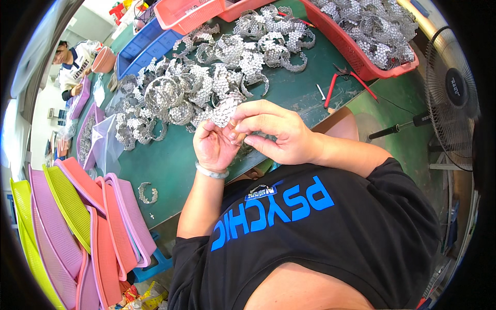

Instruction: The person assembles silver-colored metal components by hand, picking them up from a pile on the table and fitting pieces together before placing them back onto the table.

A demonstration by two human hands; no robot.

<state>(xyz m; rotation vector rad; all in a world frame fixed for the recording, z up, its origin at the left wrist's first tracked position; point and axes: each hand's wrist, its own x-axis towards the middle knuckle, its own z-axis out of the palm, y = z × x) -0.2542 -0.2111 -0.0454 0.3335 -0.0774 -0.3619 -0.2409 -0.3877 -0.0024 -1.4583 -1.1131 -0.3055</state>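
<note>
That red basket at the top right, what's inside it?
The red basket is heaped with silvery perforated metal strips, curled like those piled on the green table. The heap covers the basket's floor, so anything beneath it is hidden.

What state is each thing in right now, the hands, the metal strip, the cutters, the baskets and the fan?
Left hand: palm up, fingers pinching the perforated metal strip.
Right hand: fingers closed on the same strip.
Red-handled cutters: lying unused on the green table.
Red basket: full of strips.
Fan: spinning or not, cannot tell.
</note>
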